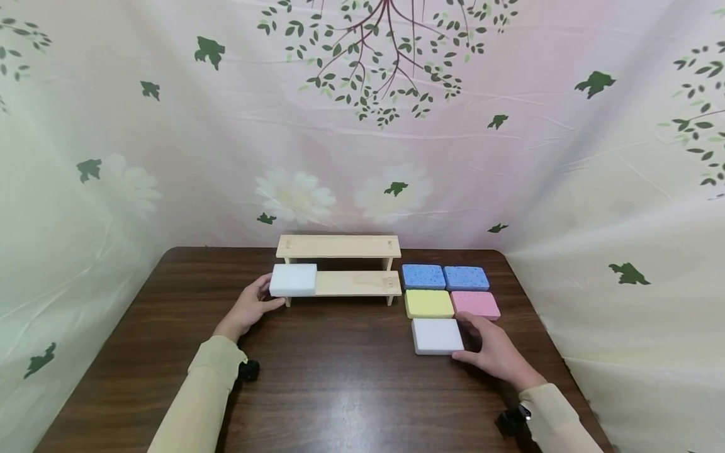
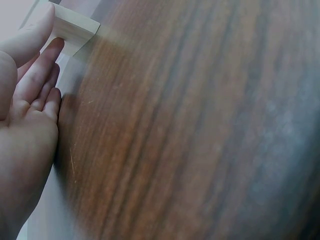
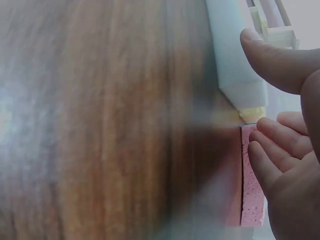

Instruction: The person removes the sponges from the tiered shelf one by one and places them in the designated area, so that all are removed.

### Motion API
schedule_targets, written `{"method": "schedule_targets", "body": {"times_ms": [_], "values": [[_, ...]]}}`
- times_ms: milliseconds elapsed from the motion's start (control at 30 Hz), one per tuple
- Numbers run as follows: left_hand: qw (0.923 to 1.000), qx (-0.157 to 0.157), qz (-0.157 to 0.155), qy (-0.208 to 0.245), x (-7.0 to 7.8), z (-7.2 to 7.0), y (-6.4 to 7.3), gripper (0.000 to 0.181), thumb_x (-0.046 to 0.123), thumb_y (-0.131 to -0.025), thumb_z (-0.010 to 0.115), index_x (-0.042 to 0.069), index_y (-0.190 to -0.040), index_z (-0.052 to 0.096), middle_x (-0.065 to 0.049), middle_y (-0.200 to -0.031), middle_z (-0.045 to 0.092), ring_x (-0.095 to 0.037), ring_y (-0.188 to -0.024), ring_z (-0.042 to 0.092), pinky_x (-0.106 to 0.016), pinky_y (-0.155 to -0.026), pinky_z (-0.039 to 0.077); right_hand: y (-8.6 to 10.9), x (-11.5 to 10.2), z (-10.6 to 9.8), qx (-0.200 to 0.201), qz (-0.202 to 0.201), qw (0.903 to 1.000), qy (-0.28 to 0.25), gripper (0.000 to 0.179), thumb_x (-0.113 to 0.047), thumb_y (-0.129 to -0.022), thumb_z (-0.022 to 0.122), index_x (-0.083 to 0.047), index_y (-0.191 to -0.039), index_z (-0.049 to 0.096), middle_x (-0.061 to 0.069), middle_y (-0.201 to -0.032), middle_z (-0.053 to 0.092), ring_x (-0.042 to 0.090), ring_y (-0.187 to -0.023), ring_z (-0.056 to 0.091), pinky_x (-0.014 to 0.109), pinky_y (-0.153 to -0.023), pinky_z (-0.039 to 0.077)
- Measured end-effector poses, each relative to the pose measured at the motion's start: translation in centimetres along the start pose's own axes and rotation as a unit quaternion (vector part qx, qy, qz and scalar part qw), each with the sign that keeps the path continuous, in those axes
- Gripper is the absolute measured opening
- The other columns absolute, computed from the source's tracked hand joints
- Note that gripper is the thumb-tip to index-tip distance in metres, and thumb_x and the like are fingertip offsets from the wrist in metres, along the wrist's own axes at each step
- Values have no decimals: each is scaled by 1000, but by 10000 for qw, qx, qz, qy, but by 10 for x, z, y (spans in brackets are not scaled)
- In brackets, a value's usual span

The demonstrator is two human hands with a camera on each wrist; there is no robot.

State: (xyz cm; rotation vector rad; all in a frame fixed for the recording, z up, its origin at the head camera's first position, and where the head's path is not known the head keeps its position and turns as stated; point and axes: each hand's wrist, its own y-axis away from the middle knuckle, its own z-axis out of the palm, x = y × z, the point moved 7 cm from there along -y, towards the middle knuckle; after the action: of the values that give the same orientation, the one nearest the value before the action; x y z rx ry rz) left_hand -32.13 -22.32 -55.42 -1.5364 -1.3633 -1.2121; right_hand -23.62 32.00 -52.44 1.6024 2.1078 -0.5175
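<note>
A white sponge (image 1: 293, 280) lies on the left end of the lower step of a pale wooden two-step rack (image 1: 357, 283). My left hand (image 1: 250, 306) is at that sponge's left end, thumb towards the front; the left wrist view shows its fingers (image 2: 37, 82) fairly straight beside the wood, without showing contact with the sponge. On the table at right lies another white sponge (image 1: 437, 336). My right hand (image 1: 495, 349) is spread at its right side, thumb by the near corner, fingers (image 3: 272, 160) close to a pink sponge (image 1: 477, 305).
Two blue sponges, one on the left (image 1: 423, 277) and one on the right (image 1: 466, 278), lie right of the rack. A yellow sponge (image 1: 429, 304) sits between them and the white one. Patterned cloth (image 1: 362, 157) surrounds the brown table (image 1: 334, 377) at the back and sides.
</note>
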Motion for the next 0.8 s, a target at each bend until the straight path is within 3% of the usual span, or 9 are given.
{"method": "schedule_targets", "body": {"times_ms": [400,800], "values": [[10000,-19,54,-71,1,-1,1,82,12,-96,78,5,-164,32,-21,-163,43,-42,-155,31,-63,-125,22,-9,-31,-12,437,-263,9987,74,90,-41,-83,91,-5,-154,49,18,-148,59,39,-128,63,60,-102,53],[9999,-31,128,-22,1,0,0,83,11,-96,78,5,-164,30,-22,-163,43,-44,-154,31,-65,-124,22,-31,-71,0,513,-572,9969,-167,77,-38,-89,86,-5,-151,53,16,-150,58,39,-136,56,60,-105,51]]}}
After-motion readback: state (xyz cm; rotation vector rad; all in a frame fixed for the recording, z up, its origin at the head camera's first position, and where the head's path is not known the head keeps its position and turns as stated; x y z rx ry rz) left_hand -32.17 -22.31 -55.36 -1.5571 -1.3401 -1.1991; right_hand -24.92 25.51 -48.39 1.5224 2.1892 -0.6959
